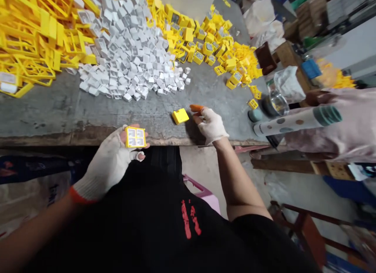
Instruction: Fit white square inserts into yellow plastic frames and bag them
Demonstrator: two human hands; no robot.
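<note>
My left hand (pixel 113 159), in a white fingerless glove, holds a yellow frame with four white compartments (pixel 135 137), its open faces turned up, over the table's front edge. On the grey table (pixel 117 114) lies a yellow block (pixel 180 116), apart from both hands. Just right of it is my right hand (pixel 210 124), also gloved, its fingers curled at an orange tipped object (pixel 196 107) that touches the fingertips; the grip on it is partly hidden.
White caps (pixel 132 53) lie heaped at the back centre, with yellow frames (pixel 44 38) piled left and yellow pieces (pixel 205 42) spread right. A metal bowl (pixel 277 103) and a patterned sleeve or tube (pixel 296 121) are at the right. A pink stool (pixel 205 194) stands below.
</note>
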